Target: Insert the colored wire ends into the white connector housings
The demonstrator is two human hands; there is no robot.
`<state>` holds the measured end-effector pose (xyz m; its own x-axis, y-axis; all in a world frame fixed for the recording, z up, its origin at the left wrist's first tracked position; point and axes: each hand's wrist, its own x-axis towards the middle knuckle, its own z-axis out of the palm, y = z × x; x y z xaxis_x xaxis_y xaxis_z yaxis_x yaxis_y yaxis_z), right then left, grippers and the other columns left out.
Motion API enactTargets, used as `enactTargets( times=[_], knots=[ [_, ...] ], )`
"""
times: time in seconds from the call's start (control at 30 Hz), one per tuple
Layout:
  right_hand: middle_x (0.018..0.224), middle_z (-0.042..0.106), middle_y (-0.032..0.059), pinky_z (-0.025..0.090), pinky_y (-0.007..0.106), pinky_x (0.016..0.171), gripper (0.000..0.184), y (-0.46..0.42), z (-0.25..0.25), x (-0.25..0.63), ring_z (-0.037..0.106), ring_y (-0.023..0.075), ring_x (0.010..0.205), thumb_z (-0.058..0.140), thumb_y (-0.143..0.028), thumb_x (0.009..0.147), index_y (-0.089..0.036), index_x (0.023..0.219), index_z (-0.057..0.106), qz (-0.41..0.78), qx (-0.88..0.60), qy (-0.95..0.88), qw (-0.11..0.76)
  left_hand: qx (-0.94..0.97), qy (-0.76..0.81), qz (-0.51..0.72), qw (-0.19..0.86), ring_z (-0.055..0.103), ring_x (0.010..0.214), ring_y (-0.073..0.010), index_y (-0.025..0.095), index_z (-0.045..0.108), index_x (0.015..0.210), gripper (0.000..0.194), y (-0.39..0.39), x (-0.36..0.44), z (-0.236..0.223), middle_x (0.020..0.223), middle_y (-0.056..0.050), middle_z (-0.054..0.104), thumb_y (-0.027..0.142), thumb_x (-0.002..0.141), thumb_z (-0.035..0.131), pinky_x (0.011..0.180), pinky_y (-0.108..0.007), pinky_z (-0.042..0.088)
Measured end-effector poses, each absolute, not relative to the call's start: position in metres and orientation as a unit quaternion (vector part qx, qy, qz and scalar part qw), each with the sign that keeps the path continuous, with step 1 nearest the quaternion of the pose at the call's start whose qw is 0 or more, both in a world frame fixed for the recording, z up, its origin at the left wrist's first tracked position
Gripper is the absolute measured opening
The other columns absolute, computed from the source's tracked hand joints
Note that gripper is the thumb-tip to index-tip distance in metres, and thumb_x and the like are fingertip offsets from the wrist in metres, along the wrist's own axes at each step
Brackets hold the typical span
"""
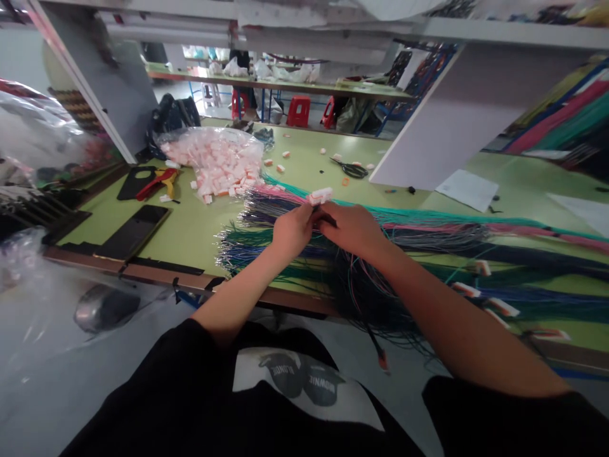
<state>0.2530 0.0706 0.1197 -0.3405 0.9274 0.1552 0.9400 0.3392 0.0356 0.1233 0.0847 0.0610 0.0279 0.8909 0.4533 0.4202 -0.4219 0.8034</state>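
Note:
My left hand (294, 230) is closed on a white and orange plastic connector housing (320, 195), which sticks up above its fingertips. Right beside it, my right hand (349, 227) has its fingers bent in a pinch at the underside of the housing; a thin wire seems to be between them, though the fingertips are partly hidden. Under both hands lie bundles of wires (428, 238) in green, pink, grey and dark blue, with bare metal terminals (226, 251) at their left ends. A dark tangle of wires (361, 285) hangs over the table's front edge below my right hand.
A clear bag of connector housings (223, 158) spills onto the green table (190, 244). Left of it lie red and yellow pliers (159, 184) and a black phone (136, 231). Black scissors (351, 168) rest at the back. Finished-looking connectors (502, 307) lie at the right. A shelf panel (442, 120) stands behind.

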Motion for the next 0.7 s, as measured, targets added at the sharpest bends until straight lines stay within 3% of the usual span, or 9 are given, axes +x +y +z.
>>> enactTargets(
  times=[0.17, 0.33, 0.53, 0.6, 0.7],
  knots=[
    [0.081, 0.073, 0.0061, 0.035, 0.029, 0.059, 0.031, 0.086, 0.112, 0.244, 0.063, 0.0203, 0.071, 0.04, -0.023, 0.089, -0.022, 0.101, 0.068, 0.016, -0.592, -0.805, 0.034, 0.669, 0.509, 0.497, 0.214, 0.044, 0.056, -0.013, 0.021, 0.042, 0.055, 0.035, 0.096, 0.124, 0.061, 0.054, 0.003, 0.046, 0.022, 0.084, 0.062, 0.057, -0.025, 0.03],
    [0.079, 0.073, 0.0147, 0.035, 0.035, 0.067, 0.037, 0.082, 0.108, 0.233, 0.062, 0.0234, 0.07, 0.034, -0.017, 0.092, -0.014, 0.094, 0.071, -0.131, -0.592, -0.795, -0.013, 0.594, 0.553, 0.503, 0.297, 0.04, 0.054, -0.0127, 0.021, 0.032, 0.047, 0.045, 0.114, 0.128, 0.054, 0.048, 0.005, 0.035, 0.018, 0.084, 0.059, 0.056, -0.025, 0.028],
    [0.069, 0.07, 0.0102, 0.032, 0.038, 0.071, 0.029, 0.049, 0.111, 0.224, 0.058, 0.0209, 0.067, 0.045, -0.012, 0.082, -0.019, 0.075, 0.072, -0.114, -0.362, -0.923, -0.064, 0.576, 0.577, 0.49, 0.309, 0.048, 0.053, -0.0157, 0.022, 0.038, 0.047, 0.041, 0.14, 0.123, 0.039, 0.044, 0.004, 0.038, 0.019, 0.085, 0.054, 0.058, -0.026, 0.034],
    [0.073, 0.072, 0.0084, 0.033, 0.037, 0.072, 0.03, 0.055, 0.115, 0.23, 0.06, 0.0212, 0.071, 0.044, -0.017, 0.085, -0.021, 0.081, 0.074, -0.103, -0.367, -0.923, -0.057, 0.592, 0.57, 0.477, 0.311, 0.052, 0.053, -0.017, 0.022, 0.042, 0.048, 0.038, 0.141, 0.122, 0.042, 0.043, 0.003, 0.042, 0.018, 0.083, 0.056, 0.058, -0.027, 0.037],
    [0.09, 0.075, 0.0082, 0.038, 0.037, 0.077, 0.04, 0.095, 0.121, 0.258, 0.064, 0.0224, 0.084, 0.036, -0.024, 0.093, -0.024, 0.112, 0.072, -0.084, -0.545, -0.834, 0.026, 0.642, 0.56, 0.438, 0.287, 0.062, 0.062, -0.0215, 0.018, 0.06, 0.062, 0.019, 0.133, 0.125, 0.052, 0.05, -0.002, 0.056, 0.016, 0.081, 0.06, 0.066, -0.029, 0.044]
  ],
)
